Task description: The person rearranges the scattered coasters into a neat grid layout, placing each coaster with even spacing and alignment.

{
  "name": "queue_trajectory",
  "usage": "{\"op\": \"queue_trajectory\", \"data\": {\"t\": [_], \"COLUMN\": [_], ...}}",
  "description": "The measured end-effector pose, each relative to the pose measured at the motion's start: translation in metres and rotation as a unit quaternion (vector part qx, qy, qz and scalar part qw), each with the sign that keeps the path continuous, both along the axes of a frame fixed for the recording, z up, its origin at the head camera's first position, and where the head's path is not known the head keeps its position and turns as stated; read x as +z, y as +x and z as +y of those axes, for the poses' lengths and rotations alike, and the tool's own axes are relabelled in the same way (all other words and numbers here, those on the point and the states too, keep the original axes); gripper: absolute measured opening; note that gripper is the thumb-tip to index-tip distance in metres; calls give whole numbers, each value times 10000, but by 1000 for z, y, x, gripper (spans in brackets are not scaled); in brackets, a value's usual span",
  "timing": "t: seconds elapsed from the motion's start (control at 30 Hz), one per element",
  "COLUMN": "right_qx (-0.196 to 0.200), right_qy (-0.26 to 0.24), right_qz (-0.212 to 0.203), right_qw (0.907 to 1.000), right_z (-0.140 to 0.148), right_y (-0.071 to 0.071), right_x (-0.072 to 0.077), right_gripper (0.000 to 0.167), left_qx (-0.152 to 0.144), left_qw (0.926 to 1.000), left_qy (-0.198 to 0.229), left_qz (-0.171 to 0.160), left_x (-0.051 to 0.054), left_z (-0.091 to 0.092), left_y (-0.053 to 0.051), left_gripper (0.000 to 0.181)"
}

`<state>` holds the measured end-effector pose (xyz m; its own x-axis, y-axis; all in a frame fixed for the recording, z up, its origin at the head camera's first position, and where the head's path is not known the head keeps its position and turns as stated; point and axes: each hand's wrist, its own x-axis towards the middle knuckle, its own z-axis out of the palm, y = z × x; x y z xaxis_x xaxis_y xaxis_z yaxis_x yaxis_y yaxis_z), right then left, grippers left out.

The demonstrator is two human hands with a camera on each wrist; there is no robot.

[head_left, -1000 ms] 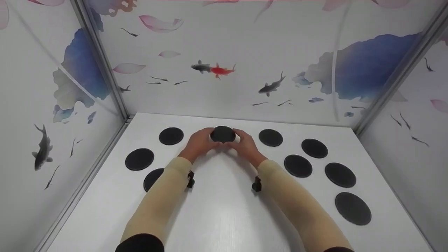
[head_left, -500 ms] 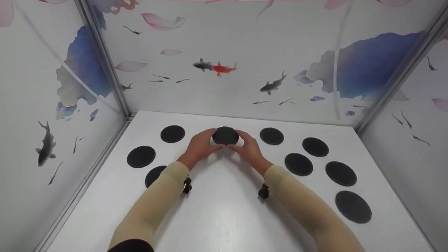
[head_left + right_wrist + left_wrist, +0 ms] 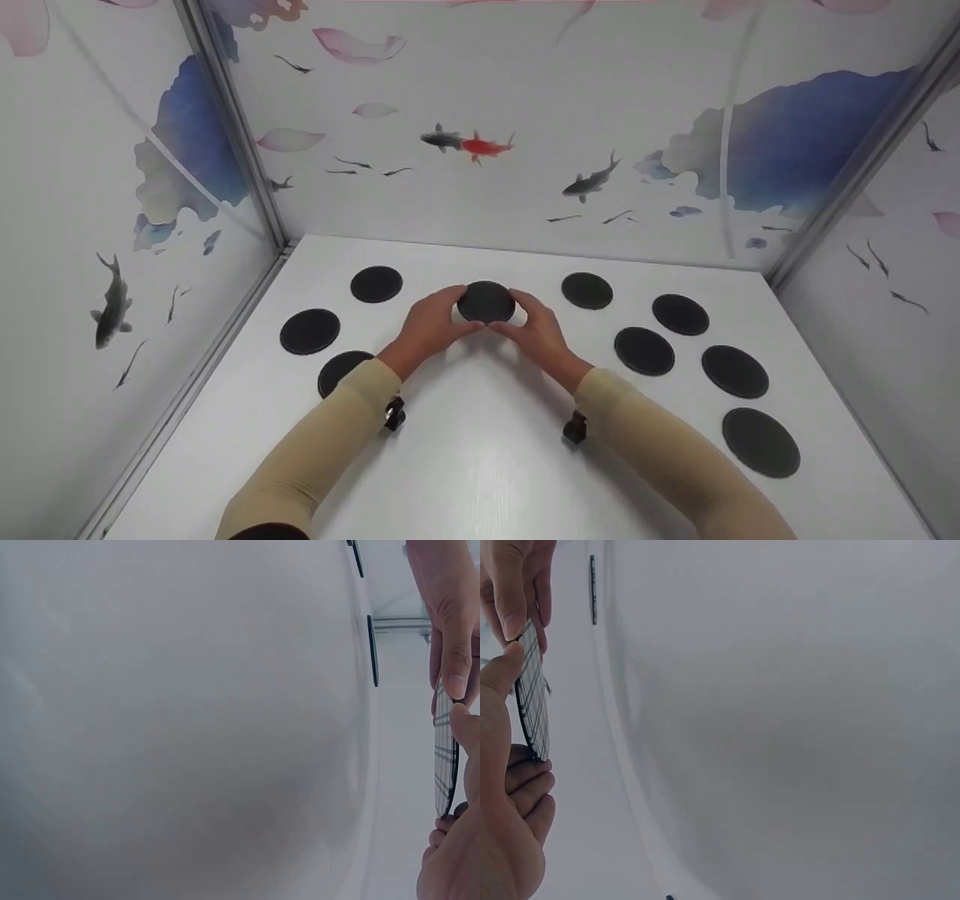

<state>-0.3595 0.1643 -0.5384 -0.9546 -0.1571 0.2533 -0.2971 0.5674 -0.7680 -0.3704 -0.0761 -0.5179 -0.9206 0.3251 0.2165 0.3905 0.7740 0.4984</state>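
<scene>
Shift since a second ago: the held disc (image 3: 486, 302) has come away from the back edge of the desk (image 3: 480, 457) toward the person, both hands travelling with it.
Head view, grip: the left hand (image 3: 435, 322) and right hand (image 3: 540, 322) pinch the black disc between thumbs and fingers, one at each side, thumb tips close together at its near rim.
Head view, left discs (image 3: 310, 331): three lie toward the left edge, one near the back-left corner, one partly behind the left sleeve (image 3: 315, 450).
Head view, right discs (image 3: 644, 351): five lie between the hands and the right edge.
Left wrist view, underside: pale with dark crossing lines, raised clear of the desk, both thumbs on the rim.
Right wrist view, far discs (image 3: 373, 650): two show edge-on beyond the desk's bare stretch.
</scene>
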Motion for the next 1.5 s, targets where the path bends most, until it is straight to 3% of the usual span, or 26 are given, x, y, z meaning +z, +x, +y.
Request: {"op": "queue_trajectory", "data": {"t": [0.4, 0.7, 0.9, 1.33, 1.5], "right_qx": [67, 80, 140, 199, 188], "right_qy": [-159, -226, -229, -316, -298], "right_qz": [136, 95, 14, 46, -59], "right_qw": [9998, 9997, 9996, 9993, 9994], "right_z": [-5, -12, -14, -19, -20], "right_y": [20, 33, 39, 46, 47], "right_x": [-3, -3, -3, -3, -6], "right_gripper": [78, 80, 80, 78, 77], "left_qx": [50, 42, 33, -16, -9], "left_qw": [9999, 9997, 9997, 9994, 9998], "left_qy": [152, 157, 228, 316, 213], "left_qz": [16, 193, 129, 131, -32], "left_x": [-5, -10, -10, -10, -11], "left_z": [-6, -13, -17, -22, -23], "left_y": [18, 28, 36, 43, 44], "left_gripper": [82, 82, 81, 80, 80]}}
